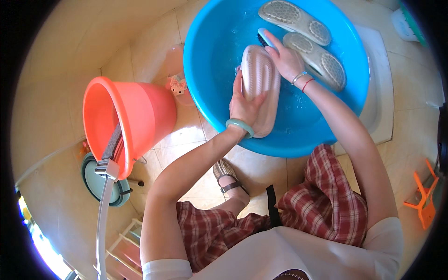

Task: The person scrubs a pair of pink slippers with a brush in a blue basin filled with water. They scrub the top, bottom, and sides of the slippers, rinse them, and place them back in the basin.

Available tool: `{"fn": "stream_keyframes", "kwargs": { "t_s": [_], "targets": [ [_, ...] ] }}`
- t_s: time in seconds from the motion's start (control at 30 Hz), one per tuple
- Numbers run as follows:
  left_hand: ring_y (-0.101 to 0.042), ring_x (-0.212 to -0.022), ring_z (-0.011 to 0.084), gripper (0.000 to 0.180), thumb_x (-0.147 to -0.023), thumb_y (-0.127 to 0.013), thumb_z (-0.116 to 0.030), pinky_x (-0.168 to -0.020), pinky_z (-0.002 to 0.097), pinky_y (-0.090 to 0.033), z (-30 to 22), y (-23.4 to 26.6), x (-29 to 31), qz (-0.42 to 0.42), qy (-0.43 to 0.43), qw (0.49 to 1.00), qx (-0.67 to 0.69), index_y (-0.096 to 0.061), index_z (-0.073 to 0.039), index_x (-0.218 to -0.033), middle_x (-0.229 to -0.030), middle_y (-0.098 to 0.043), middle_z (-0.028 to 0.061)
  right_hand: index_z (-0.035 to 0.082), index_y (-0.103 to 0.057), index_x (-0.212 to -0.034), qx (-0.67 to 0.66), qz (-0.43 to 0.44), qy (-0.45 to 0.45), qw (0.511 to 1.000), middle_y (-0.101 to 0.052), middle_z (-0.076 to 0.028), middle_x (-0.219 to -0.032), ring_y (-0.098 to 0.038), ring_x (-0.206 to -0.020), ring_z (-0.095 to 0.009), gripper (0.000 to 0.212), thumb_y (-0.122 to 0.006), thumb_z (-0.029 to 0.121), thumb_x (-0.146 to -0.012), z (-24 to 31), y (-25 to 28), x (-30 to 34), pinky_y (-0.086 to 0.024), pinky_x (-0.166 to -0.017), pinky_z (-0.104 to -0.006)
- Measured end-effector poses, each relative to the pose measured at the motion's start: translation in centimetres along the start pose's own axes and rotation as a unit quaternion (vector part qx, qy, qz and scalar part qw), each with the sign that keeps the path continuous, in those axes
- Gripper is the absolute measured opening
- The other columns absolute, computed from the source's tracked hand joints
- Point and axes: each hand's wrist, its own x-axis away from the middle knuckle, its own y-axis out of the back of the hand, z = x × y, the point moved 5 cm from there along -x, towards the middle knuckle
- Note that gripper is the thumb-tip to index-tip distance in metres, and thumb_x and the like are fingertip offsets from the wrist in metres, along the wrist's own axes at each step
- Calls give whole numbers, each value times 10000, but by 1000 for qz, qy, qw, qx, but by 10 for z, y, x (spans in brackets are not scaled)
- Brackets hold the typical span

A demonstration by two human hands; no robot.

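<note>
Two upturned shoes (295, 19) with clear soles lie in the right half of the blue basin (217, 39), the nearer just beside the right hand (288, 61). A coral bucket (149, 109) lies tipped to the left, a grey mop head (112, 142) at its mouth. The pale pink shoe (264, 112) is over the basin's near part, its ridged sole up, its long axis running away from the person. The left hand's (245, 109) grip is clamped on it; the right's closes round the blue-handled brush (266, 36).
</note>
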Motion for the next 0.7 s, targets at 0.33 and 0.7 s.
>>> {"fn": "stream_keyframes", "kwargs": {
  "t_s": [0.33, 0.7],
  "targets": [
    [-651, -988, 223, 769, -848, -733, -71, -808, 344, -572, -17, 7, 15, -24, 45, 960, 275, -290, -156, -1471, -1148, -632, 140, 246, -528, -1369, -109, 28, 39, 993, -681, -202, -1026, -666, -932, -336, 391, -417, 384, -1021, -39, -13, 25, -514, -834, -411],
    [-614, -844, 162, 271, -853, -753, -247, -749, 281, -526, -23, 31, -10, 21, -113, 982, -149, -720, -55, -1042, -1023, -634, 111, 9, -600, -1216, -602, 36, -74, 794, -630, -61, -1134, -556, -1039, -110, 492, -608, 423, -949, -16, 18, 46, -444, -903, -265]
  ]
}}
